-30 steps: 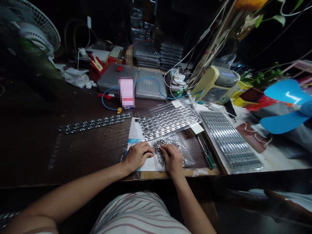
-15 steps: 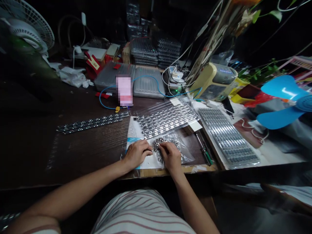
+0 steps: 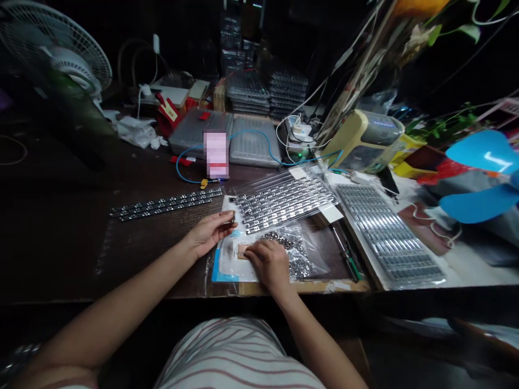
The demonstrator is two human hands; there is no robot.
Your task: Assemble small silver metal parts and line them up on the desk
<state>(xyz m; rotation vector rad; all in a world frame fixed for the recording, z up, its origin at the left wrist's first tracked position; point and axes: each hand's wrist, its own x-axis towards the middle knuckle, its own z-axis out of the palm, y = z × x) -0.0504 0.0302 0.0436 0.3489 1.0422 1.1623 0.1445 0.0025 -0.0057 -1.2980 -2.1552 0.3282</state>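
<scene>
My left hand [image 3: 211, 233] is raised a little over the left edge of the white sheet, thumb and fingers pinching a small shiny metal part [image 3: 234, 217]. With bunched fingertips, my right hand [image 3: 271, 263] is down at a small brown piece [image 3: 243, 252] on the sheet. What those fingertips hold, if anything, is hidden. Beside the right hand, a pile of small shiny metal parts [image 3: 299, 265] lies on a clear plastic bag. Just beyond both hands, a clear tray [image 3: 284, 204] bears rows of dark strips with shiny metal fittings.
Several similar strips [image 3: 166, 205] lie at left. A green-handled screwdriver [image 3: 352, 265] and another filled tray [image 3: 389, 235] are at right. Farther back stand a phone [image 3: 216, 155] on a blue cable and stacked plastic trays [image 3: 247, 92]. Fans [image 3: 482, 178] flank the table.
My left hand has lifted away from the sheet, up and to the left, with the small metal part. My right hand has shifted left from the metal pile to the brown piece.
</scene>
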